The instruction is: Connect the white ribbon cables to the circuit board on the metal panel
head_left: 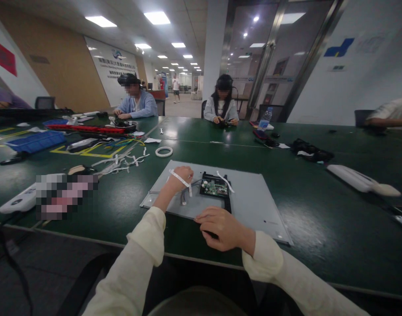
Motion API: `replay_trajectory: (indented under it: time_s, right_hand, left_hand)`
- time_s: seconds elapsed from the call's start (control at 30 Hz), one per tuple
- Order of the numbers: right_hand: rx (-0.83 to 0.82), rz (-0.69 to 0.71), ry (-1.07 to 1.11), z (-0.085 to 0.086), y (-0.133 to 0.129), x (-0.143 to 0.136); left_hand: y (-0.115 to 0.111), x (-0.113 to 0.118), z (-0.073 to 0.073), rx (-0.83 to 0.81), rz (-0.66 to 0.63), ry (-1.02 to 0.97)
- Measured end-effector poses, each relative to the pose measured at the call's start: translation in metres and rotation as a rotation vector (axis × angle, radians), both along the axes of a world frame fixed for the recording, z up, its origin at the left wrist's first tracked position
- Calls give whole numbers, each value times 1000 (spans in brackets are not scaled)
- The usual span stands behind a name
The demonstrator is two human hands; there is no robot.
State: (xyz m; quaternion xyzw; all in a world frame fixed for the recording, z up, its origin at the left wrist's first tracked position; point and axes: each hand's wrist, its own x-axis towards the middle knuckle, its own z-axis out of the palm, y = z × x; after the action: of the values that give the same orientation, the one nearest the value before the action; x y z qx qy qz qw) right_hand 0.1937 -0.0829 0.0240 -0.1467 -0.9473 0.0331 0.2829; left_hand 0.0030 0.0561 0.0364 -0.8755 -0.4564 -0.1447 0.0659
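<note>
A grey flat panel lies on the green table before me, with a black bracket and a green circuit board on it. My left hand rests closed on the panel's left part, its fingertips hidden. A white tape strip runs across the back of that hand and hangs down. Grey cables trail beside it toward the board. Another white strip sticks up at the board's upper right. At the panel's front edge, my right hand is open, fingers stretched left, holding nothing visible.
A white tape roll and loose tape strips lie beyond the panel to the left. Blue trays and a white power strip are further left. A long white device lies right. Two people sit opposite.
</note>
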Motion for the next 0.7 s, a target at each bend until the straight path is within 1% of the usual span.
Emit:
replay_trajectory:
  time_s: [0.13,0.23,0.53,0.7]
  right_hand:
    - [-8,-20,9,0,1,-1]
    - [-8,-30,8,0,1,-1]
    - [-2,-57,-45,2,2,-1]
    - [-26,-62,-55,3,1,-1]
  left_hand:
    - [1,-1,3,6,17,-48]
    - [0,-2,4,2,25,-47]
    - [-1,2,-2,-24,-11,135]
    - [-2,4,1,-53,-30,165]
